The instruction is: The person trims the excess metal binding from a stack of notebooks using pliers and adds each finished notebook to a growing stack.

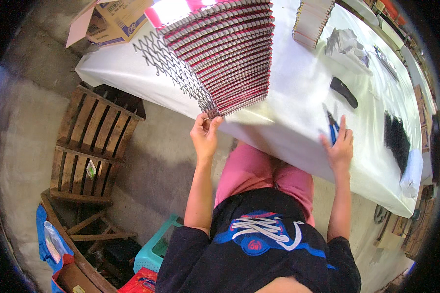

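My left hand (206, 136) pinches, between thumb and fingers, the near corner of a fanned stack of wire-looped strips (230, 58). The stack shows red and silver rows with zigzag wire along its edges, and it reaches over the table's near edge. At the right, my right hand (340, 149) hovers low at the table with fingers spread around the blue handles of a pair of pliers (332, 124). The handles lie between thumb and fingers; a firm grip does not show. A curved black piece (344, 92) lies beyond the pliers.
A white-covered table (298, 117) spans the view. On it are a pale wire-edged stack (312, 22), crumpled grey plastic (347, 46), and black wire coils (397, 139) at the right. A cardboard box (117, 22), a wooden slatted chair (90, 141) and a teal stool (154, 249) stand left.
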Demonstrator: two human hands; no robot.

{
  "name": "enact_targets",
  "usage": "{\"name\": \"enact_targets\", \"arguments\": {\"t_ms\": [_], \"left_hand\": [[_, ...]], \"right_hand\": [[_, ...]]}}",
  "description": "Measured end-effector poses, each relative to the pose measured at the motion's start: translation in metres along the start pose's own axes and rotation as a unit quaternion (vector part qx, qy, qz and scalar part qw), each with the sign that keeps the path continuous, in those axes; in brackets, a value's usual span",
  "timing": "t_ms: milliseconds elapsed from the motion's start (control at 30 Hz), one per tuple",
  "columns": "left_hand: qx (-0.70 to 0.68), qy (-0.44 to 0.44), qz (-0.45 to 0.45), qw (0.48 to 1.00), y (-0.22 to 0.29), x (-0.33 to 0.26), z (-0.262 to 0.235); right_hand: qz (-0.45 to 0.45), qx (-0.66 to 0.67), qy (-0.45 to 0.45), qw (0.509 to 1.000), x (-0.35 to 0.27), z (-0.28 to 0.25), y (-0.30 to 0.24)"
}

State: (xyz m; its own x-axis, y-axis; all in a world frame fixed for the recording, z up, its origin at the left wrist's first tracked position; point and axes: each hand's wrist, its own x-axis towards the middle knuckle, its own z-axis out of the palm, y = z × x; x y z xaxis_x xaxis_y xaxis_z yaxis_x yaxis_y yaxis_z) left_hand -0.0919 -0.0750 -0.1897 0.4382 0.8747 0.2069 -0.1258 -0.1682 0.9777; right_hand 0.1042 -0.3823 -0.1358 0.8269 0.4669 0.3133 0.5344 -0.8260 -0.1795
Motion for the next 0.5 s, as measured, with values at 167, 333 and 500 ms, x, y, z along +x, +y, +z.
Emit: {"name": "enact_targets", "arguments": {"t_ms": [167, 333, 500], "left_hand": [[-0.041, 0.006, -0.009, 0.999, 0.007, -0.006, 0.000], [-0.083, 0.009, -0.022, 0.996, 0.005, -0.006, 0.003], [-0.097, 0.007, -0.025, 0.995, 0.004, -0.006, 0.005]], "right_hand": [[-0.150, 0.230, -0.050, 0.960, -0.021, -0.013, -0.112], [-0.204, 0.170, -0.039, 0.963, -0.018, -0.003, -0.186], [-0.199, 0.141, -0.004, 0.970, -0.017, 0.019, -0.201]]}}
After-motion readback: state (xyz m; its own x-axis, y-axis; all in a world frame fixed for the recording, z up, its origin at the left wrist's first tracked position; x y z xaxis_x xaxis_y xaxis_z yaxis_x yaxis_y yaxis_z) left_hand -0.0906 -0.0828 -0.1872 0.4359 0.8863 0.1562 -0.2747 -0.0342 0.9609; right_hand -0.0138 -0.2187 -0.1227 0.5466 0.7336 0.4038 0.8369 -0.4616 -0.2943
